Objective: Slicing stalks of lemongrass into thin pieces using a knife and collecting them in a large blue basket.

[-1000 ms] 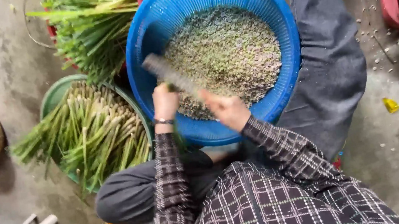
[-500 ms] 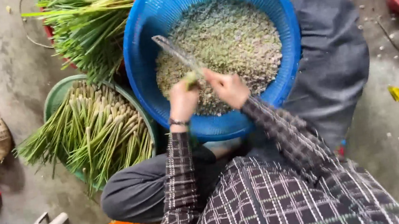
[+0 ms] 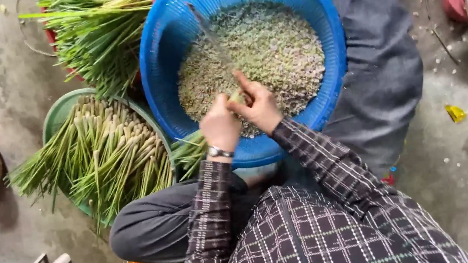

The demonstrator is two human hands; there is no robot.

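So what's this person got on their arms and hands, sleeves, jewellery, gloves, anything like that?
Both arms are covered to the wrist by long sleeves of dark cloth with a fine pale checked pattern. The left hand and right hand are bare, no gloves. A thin metallic bracelet or watch band circles the left wrist.

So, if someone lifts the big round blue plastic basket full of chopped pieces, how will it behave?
The big round blue plastic basket is filled with small chopped green pieces, so it is probably fairly heavy. Its thin perforated wall may flex. If tilted, the loose pieces would likely slide and spill.
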